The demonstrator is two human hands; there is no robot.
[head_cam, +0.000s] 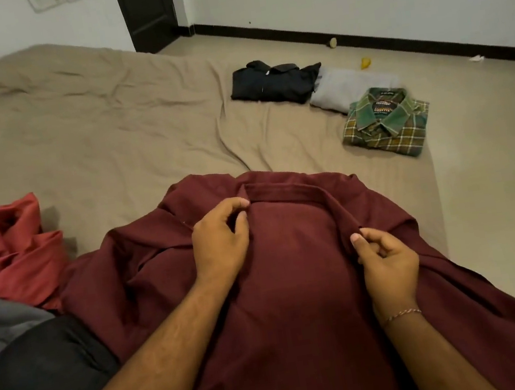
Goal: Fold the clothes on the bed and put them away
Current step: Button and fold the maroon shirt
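Note:
A maroon shirt (297, 289) lies spread back-side up on the tan bed sheet (106, 133) right in front of me. My left hand (222, 233) pinches the left end of its collar. My right hand (386, 262) pinches the collar's right end near the shoulder. At the far right of the bed lie three folded pieces in a row: a black garment (276, 85), a grey garment (347, 88) and a green plaid shirt (387, 123). A loose red garment (7, 252) is crumpled at my left.
A grey and dark cloth (24, 363) lies at the lower left. The bed's right edge runs beside a beige floor with a small yellow object (365, 62) and a white scrap (476, 58). A dark door (148, 10) stands in the back wall.

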